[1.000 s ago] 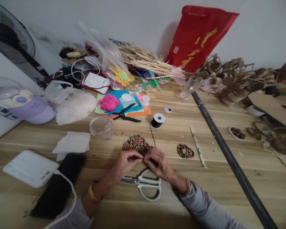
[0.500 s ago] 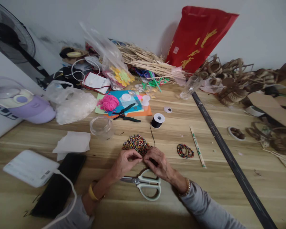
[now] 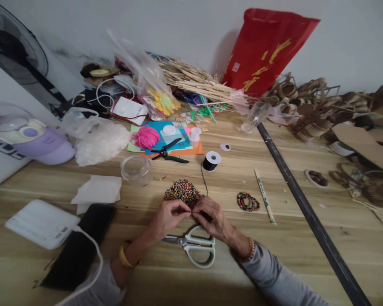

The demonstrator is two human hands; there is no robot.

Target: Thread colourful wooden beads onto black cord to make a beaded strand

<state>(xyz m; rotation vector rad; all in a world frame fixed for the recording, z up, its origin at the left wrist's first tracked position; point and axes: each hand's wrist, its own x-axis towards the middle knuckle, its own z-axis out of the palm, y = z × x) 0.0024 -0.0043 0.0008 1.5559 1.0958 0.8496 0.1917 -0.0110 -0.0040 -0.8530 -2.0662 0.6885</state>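
Observation:
Both hands meet fingertip to fingertip just in front of a heap of small multicoloured beads (image 3: 182, 191). My left hand (image 3: 169, 217) is closed in a pinch; whatever sits between its thumb and forefinger is too small to name. My right hand (image 3: 213, 219) pinches too, and a thin black cord (image 3: 204, 180) runs down to it from a white-rimmed spool (image 3: 211, 161). Below the hands lie scissors (image 3: 199, 245) with pale green handles, partly covered by my right hand. Strung bead bracelets (image 3: 248, 202) rest to the right.
Left of the beads stands a clear jar (image 3: 135, 168). Dark pliers (image 3: 169, 152) and pink yarn (image 3: 146, 137) lie on coloured sheets behind. A white power bank (image 3: 42, 224) overlaps a black phone (image 3: 78, 246). A dark strip (image 3: 303, 199) crosses the table on the right, near woven baskets (image 3: 311, 123).

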